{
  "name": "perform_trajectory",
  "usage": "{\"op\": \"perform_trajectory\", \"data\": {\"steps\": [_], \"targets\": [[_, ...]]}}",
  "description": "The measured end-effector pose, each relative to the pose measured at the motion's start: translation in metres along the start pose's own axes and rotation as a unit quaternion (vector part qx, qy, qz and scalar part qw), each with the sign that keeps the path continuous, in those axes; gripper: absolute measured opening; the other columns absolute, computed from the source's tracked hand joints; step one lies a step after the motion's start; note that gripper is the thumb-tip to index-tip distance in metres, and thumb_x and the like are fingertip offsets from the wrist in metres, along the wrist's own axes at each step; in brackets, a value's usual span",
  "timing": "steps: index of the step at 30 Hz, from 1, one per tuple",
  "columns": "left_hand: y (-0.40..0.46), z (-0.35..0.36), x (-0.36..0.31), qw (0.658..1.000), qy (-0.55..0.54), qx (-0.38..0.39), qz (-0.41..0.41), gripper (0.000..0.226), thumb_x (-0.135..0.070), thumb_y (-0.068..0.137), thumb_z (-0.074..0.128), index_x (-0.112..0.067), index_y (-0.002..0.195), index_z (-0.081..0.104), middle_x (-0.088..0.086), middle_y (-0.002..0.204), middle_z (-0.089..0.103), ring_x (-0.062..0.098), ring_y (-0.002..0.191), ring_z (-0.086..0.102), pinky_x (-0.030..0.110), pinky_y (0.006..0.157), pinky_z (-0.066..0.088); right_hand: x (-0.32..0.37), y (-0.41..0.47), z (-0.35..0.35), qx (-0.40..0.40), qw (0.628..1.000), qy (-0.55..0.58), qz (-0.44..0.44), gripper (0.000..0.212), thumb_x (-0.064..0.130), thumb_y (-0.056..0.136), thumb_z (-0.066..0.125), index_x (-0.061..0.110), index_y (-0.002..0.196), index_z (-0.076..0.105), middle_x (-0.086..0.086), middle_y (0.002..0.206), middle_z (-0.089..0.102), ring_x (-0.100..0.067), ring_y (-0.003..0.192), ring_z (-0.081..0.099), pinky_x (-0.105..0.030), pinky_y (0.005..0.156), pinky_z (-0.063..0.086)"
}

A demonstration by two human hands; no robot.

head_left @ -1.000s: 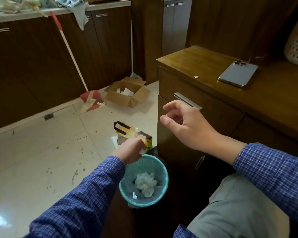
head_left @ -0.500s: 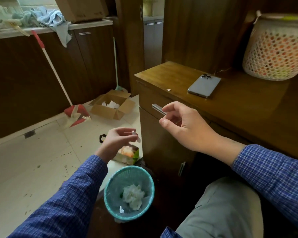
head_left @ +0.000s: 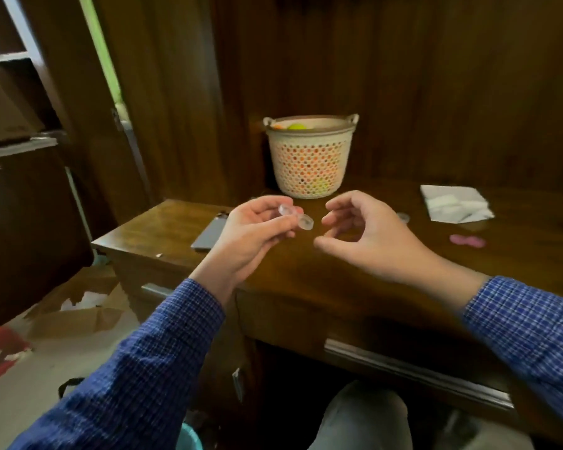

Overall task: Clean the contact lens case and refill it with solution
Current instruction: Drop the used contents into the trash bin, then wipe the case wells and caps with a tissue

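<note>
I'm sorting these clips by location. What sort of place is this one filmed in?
Probably a room in a home, at a dark wooden desk against wood-panelled walls. A perforated cream plastic basket and a grey smartphone sit on it, while the left hand holds a clear contact lens case.

Basket behind, phone left, tissue right

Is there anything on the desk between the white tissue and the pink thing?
No. In the head view, only bare brown desk lies between the white tissue and the pink thing in front of it.
</note>
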State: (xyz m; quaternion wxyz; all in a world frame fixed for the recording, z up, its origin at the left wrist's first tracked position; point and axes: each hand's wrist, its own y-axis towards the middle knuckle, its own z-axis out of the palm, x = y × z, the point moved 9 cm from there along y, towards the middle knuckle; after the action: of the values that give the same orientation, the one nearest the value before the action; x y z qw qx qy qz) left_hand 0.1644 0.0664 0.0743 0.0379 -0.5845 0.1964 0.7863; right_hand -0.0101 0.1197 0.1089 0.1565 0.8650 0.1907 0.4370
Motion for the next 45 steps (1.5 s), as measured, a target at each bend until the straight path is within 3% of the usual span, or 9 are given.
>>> {"op": "perform_trajectory", "data": {"steps": [3, 9, 14, 19, 23, 28, 33, 37, 45], "targets": [[0.024, 0.069, 0.019, 0.999, 0.006, 0.045, -0.026, 0.043, -0.016, 0.071, 0.085, -0.011, 0.112, 0.073, 0.011, 0.108, 0.079, 0.019, 0.098, 0.077, 0.025, 0.075, 0.061, -0.03, -0.023, -0.061, -0.067, 0.997, 0.009, 0.031, 0.052, 0.042, 0.076, 0.087, 0.033, 0.117, 0.057, 0.016, 0.106, 0.067, 0.008, 0.089, 0.069, -0.005, 0.066, 0.052], [0.047, 0.184, 0.066, 0.984, 0.0, 0.17, -0.06, 0.025, 0.001, 0.081, 0.08, -0.016, 0.1, 0.08, 0.016, 0.108, 0.078, 0.026, 0.102, 0.075, 0.032, 0.084, 0.063, -0.076, -0.068, -0.139, -0.133, 0.989, 0.007, 0.071, 0.05, 0.045, 0.074, 0.088, 0.033, 0.113, 0.059, 0.015, 0.102, 0.071, 0.005, 0.09, 0.07, -0.006, 0.07, 0.052], [0.061, 0.228, 0.096, 0.978, 0.007, 0.196, -0.075, 0.025, 0.003, 0.085, 0.077, -0.012, 0.105, 0.078, 0.015, 0.108, 0.078, 0.024, 0.1, 0.076, 0.029, 0.081, 0.062, -0.114, -0.085, -0.171, -0.162, 0.983, 0.005, 0.091, 0.041, 0.036, 0.078, 0.088, 0.027, 0.11, 0.064, 0.011, 0.091, 0.074, -0.002, 0.085, 0.073, -0.013, 0.07, 0.056], [0.08, 0.231, 0.117, 0.973, 0.061, 0.204, -0.085, 0.03, -0.002, 0.079, 0.082, -0.009, 0.108, 0.076, 0.016, 0.112, 0.077, 0.027, 0.106, 0.074, 0.032, 0.086, 0.063, -0.156, -0.08, -0.174, -0.128, 0.985, 0.008, 0.117, 0.04, 0.026, 0.078, 0.088, 0.027, 0.109, 0.064, 0.011, 0.089, 0.075, -0.006, 0.083, 0.074, -0.014, 0.069, 0.057], [0.096, 0.217, 0.128, 0.956, 0.193, 0.213, -0.06, 0.033, -0.003, 0.08, 0.084, -0.015, 0.11, 0.075, 0.007, 0.107, 0.079, 0.024, 0.104, 0.075, 0.035, 0.092, 0.062, -0.189, -0.07, -0.163, -0.088, 0.986, 0.0, 0.141, 0.04, 0.016, 0.079, 0.087, 0.023, 0.111, 0.065, 0.007, 0.093, 0.075, -0.009, 0.083, 0.075, -0.02, 0.073, 0.06], [0.11, 0.207, 0.14, 0.922, 0.304, 0.238, -0.029, 0.04, -0.007, 0.079, 0.086, -0.019, 0.116, 0.073, -0.004, 0.102, 0.079, 0.014, 0.089, 0.076, 0.025, 0.079, 0.062, -0.208, -0.05, -0.141, -0.042, 0.989, -0.04, 0.137, 0.043, 0.02, 0.079, 0.086, 0.036, 0.109, 0.06, 0.013, 0.091, 0.073, -0.001, 0.085, 0.072, -0.017, 0.075, 0.06], [0.116, 0.207, 0.149, 0.878, 0.395, 0.269, 0.005, 0.044, -0.015, 0.08, 0.087, -0.026, 0.12, 0.072, -0.014, 0.099, 0.077, 0.006, 0.091, 0.073, 0.018, 0.076, 0.059, -0.217, -0.042, -0.134, 0.003, 0.987, -0.087, 0.135, 0.045, 0.027, 0.08, 0.086, 0.036, 0.115, 0.059, 0.019, 0.093, 0.072, 0.008, 0.093, 0.067, -0.005, 0.078, 0.05], [0.118, 0.208, 0.151, 0.87, 0.403, 0.283, 0.018, 0.046, -0.018, 0.08, 0.087, -0.026, 0.122, 0.071, -0.015, 0.1, 0.076, 0.004, 0.089, 0.071, 0.012, 0.067, 0.053, -0.221, -0.04, -0.132, 0.016, 0.985, -0.095, 0.142, 0.046, 0.028, 0.08, 0.085, 0.038, 0.116, 0.059, 0.021, 0.093, 0.071, 0.008, 0.095, 0.066, -0.004, 0.08, 0.049], [0.121, 0.209, 0.154, 0.876, 0.381, 0.294, 0.025, 0.049, -0.017, 0.082, 0.086, -0.027, 0.126, 0.068, -0.015, 0.1, 0.075, 0.01, 0.088, 0.07, 0.012, 0.067, 0.052, -0.214, -0.039, -0.133, 0.029, 0.984, -0.1, 0.147, 0.042, 0.034, 0.08, 0.084, 0.037, 0.116, 0.063, 0.021, 0.098, 0.071, 0.004, 0.097, 0.067, -0.014, 0.08, 0.055]]}}
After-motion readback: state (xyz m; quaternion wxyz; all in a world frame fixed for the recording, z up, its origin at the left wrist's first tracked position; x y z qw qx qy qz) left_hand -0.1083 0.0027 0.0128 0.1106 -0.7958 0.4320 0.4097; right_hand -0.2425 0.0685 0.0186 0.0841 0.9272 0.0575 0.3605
